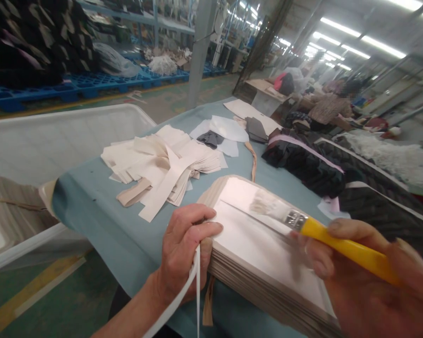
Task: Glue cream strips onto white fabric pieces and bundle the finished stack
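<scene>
My right hand (363,263) is wrapped round the yellow handle of a flat paintbrush (324,232). The brush's pale bristles, blurred, lie over the white top sheet of a thick stack of cut boards (254,249). At the near left corner of that stack is my left hand (186,244), its index and middle fingertips resting on the top edge. A narrow white strip (183,293) is pinched under its curled fingers and trails down in two lengths. Below the stack's edge, a brown tie band (208,305) hangs down.
Cream fabric pieces (162,159) lie heaped on the blue-green tabletop (102,220), with white and grey scraps (222,131) behind. Bundled black pieces (303,162) line the right side. A white bin (74,136) stands at left. Farther back, a person (331,105) sits among piles.
</scene>
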`<control>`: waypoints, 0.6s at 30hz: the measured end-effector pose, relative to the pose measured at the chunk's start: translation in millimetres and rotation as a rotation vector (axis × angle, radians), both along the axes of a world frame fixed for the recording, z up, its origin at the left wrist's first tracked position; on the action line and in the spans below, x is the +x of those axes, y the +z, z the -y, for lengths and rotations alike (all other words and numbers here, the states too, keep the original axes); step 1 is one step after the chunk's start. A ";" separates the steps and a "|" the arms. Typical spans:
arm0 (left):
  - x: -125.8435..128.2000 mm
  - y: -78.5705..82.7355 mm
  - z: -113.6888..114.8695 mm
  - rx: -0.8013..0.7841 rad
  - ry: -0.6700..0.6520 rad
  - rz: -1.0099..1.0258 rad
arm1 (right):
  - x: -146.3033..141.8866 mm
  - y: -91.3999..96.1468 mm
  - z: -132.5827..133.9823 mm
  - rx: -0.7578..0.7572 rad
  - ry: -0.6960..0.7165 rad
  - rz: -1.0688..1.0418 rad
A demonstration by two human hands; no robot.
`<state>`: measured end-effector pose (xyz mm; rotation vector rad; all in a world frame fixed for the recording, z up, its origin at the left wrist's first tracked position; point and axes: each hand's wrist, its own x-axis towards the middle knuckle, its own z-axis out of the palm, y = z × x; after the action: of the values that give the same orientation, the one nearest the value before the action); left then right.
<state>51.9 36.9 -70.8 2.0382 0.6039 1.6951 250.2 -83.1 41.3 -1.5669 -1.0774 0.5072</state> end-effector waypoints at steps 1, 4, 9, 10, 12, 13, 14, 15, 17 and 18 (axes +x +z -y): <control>0.2 -0.4 0.6 -0.010 0.003 -0.003 | -7.6 0.9 -7.2 -0.029 0.008 -0.060; 0.4 -1.1 2.0 -0.030 -0.004 -0.005 | -22.9 1.7 -22.3 -0.080 0.016 -0.195; 0.1 -2.6 1.7 -0.032 -0.014 -0.004 | -31.7 0.2 -35.5 -0.023 -0.056 -0.183; 0.1 -3.0 1.5 -0.034 -0.018 -0.002 | -32.9 -0.3 -37.4 -0.016 -0.074 -0.178; 0.0 -3.8 1.0 -0.037 -0.031 -0.002 | -35.4 -1.5 -40.2 -0.013 -0.102 -0.173; 0.0 -4.1 0.9 -0.037 -0.035 0.001 | -36.7 -2.0 -41.1 -0.015 -0.105 -0.176; 0.1 -4.4 0.7 -0.036 -0.038 0.003 | -37.9 -2.4 -41.6 -0.019 -0.105 -0.179; 0.1 -4.7 0.6 -0.033 -0.039 0.005 | -39.0 -2.7 -41.9 -0.026 -0.105 -0.179; 0.3 -5.0 0.4 -0.026 -0.033 0.006 | -40.3 -3.3 -42.0 -0.040 -0.102 -0.167; 0.4 -5.1 0.4 -0.025 -0.030 0.004 | -40.2 -3.6 -41.9 -0.044 -0.104 -0.152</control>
<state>52.3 36.5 -75.9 2.0169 0.5870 1.6658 210.0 -41.2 37.8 -1.5873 -0.8700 0.5724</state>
